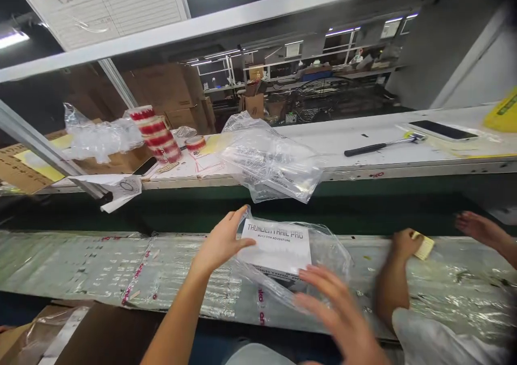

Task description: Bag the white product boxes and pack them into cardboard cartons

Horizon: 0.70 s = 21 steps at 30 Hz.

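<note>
A clear plastic bag (333, 249) lies over the near ledge with a white printed piece (278, 244) in it, lettered "THUNDERTRAIL PRO"; whether that is a box or a booklet I cannot tell. My left hand (224, 241) grips the bag's upper left corner, thumb on the front and fingers behind. Fingers apart and blurred by motion, my right hand (339, 311) is over the bag's lower right side, holding nothing visible. Whether its fingertips touch the bag is unclear.
On the shelf are crumpled plastic bags (270, 158), a stack of red-and-white tape rolls (155, 133), a hammer (382, 146) and a phone (442, 130). At right, another person's hand (404, 244) holds a yellowish pad (423, 245). A cardboard box (100, 332) stands lower left.
</note>
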Each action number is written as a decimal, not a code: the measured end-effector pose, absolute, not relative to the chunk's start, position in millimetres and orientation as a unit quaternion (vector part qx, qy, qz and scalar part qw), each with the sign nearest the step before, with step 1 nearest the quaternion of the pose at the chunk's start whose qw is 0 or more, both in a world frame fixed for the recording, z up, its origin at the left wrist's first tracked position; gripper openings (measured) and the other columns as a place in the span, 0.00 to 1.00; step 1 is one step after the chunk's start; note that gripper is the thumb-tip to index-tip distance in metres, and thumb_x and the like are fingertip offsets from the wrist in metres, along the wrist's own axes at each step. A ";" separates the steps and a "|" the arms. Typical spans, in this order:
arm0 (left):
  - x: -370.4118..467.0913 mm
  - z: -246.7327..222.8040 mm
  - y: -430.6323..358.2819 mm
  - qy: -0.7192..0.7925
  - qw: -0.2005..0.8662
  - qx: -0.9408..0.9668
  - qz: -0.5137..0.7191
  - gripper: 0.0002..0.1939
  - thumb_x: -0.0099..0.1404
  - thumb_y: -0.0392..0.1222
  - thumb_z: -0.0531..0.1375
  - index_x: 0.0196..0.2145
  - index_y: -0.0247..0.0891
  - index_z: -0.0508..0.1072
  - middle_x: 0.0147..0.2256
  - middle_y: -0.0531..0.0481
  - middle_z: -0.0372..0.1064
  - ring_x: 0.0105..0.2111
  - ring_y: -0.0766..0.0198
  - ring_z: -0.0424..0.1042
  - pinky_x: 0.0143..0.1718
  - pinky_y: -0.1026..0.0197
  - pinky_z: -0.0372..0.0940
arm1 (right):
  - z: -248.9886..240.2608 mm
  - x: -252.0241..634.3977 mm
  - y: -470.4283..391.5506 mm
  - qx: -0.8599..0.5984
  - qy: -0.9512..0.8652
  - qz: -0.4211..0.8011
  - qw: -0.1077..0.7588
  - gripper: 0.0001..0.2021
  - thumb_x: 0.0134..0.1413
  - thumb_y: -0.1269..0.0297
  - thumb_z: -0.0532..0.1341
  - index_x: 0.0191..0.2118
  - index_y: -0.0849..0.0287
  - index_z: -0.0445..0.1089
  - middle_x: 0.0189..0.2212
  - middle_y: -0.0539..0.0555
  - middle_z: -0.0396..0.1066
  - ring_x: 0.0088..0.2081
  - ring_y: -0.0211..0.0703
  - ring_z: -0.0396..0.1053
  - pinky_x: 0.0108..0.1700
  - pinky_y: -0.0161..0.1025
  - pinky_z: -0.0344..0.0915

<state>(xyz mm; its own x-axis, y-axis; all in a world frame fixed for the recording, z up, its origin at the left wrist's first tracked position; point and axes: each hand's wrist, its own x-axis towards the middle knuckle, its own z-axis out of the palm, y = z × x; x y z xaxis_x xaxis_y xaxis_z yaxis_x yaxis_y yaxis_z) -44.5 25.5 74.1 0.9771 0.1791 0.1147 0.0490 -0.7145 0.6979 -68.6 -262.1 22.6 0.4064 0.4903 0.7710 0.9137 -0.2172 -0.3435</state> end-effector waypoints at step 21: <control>-371.1 -157.0 61.5 0.546 0.572 0.586 0.176 0.25 0.51 0.63 0.59 0.36 0.39 0.74 0.31 0.48 0.72 0.29 0.59 0.71 0.31 0.58 0.65 | -4.3 -13.3 -100.0 -0.752 -0.648 -0.075 0.096 0.12 0.64 0.62 0.49 0.31 0.54 0.66 0.20 0.48 0.72 0.19 0.42 0.68 0.22 0.35 0.55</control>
